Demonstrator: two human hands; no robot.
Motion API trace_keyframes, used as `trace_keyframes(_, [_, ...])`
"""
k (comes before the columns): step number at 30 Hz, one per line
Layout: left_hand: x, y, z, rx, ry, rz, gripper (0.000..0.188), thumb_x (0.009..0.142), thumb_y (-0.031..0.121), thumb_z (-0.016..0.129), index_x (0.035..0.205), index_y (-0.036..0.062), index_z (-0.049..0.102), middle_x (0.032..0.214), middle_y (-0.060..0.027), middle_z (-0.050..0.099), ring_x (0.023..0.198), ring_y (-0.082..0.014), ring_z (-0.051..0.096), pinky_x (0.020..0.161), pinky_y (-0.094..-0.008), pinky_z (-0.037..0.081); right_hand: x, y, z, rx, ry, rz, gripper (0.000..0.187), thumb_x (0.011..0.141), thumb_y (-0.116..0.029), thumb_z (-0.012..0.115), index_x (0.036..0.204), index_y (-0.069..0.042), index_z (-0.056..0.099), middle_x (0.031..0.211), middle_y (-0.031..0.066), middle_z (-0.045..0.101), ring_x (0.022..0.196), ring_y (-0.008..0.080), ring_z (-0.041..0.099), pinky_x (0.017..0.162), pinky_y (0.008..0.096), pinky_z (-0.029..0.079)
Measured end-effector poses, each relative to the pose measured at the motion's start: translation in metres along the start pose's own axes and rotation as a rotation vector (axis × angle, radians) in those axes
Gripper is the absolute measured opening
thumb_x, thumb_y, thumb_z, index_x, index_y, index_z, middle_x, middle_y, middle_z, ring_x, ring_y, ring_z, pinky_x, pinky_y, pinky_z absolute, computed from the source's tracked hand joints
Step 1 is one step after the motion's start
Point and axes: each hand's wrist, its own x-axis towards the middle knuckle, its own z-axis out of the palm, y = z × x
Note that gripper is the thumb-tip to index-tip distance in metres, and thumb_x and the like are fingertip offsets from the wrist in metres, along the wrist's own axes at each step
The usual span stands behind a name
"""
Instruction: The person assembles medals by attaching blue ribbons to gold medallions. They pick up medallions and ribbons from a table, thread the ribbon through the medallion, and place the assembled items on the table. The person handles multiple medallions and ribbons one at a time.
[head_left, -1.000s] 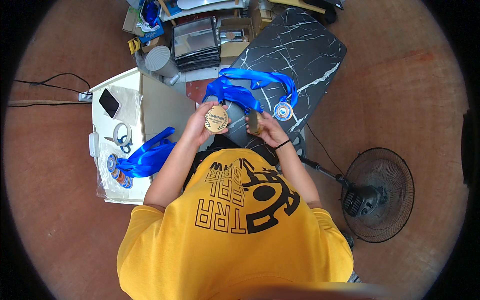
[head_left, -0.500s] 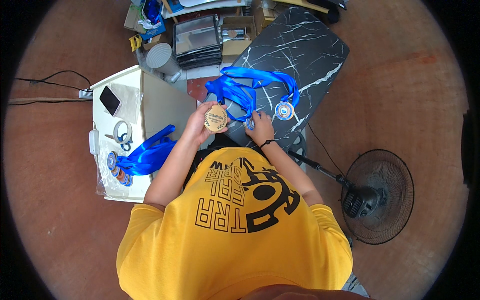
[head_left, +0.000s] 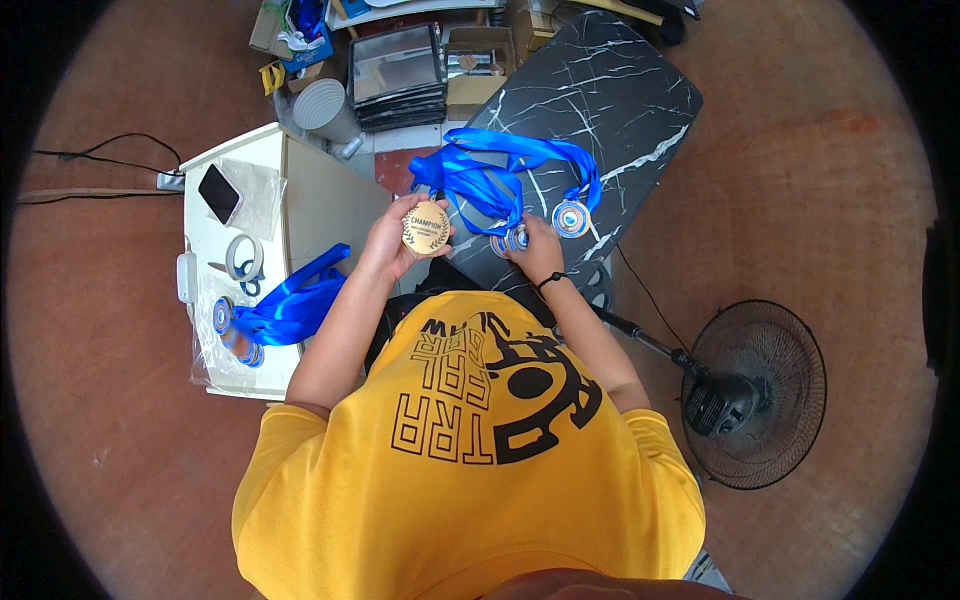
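- Dark, white-veined table [head_left: 622, 105] runs from the centre to the upper right of the frame; a white cabinet [head_left: 212, 168] stands at left, and a standing fan [head_left: 755, 395] at lower right.
- Near the centre, the left hand [head_left: 391, 240] has its fingers closed around a gold medal [head_left: 427, 228], its lettered face turned up.
- Just right of centre, the right hand [head_left: 541, 248] has bent fingers on a pair of medals [head_left: 514, 238] at the lower part of the table; whether it pinches one or only touches them, I cannot tell.
- Blue ribbons [head_left: 480, 185] lie in overlapping loops above both hands, and a single medal [head_left: 571, 219] lies apart, right of the right hand.
- At left, more medals [head_left: 223, 315] with blue ribbons lie on the cabinet.
- Judging by the hands, the step is sorting or arranging medals, one held while the others are handled.
- Any next move of the right hand seems to call for a clear hold on one rim, with its ribbon kept free of the tangle.
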Motion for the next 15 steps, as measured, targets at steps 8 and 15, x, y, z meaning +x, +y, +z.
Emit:
trace_keyframes(8, [0.000,0.000,0.001,-0.009,-0.011,-0.006,0.027,0.097,0.028,0.042,0.115,0.0101,0.048,0.118,-0.0151,0.061,0.095,-0.0397,0.065,0.067,-0.0529,0.058,0.006,0.009,-0.014,0.009,-0.058,0.030,0.077,0.059,-0.016,0.085,0.126,0.000,0.051,0.127,0.0194,0.055,0.114,0.0366,0.052,0.099,0.0418,0.041])
trace_keyframes(15, [-0.002,0.001,0.003,-0.001,-0.002,-0.011,0.026,0.097,0.028,0.041,0.115,0.0101,0.048,0.117,-0.0156,0.062,0.095,-0.0394,0.065,0.067,-0.0523,0.059,0.007,0.017,-0.015,0.025,-0.082,0.028,0.077,0.059,-0.014,0.085,0.126,-0.001,0.051,0.129,0.0181,0.054,0.118,0.0368,0.050,0.100,0.0417,0.041])
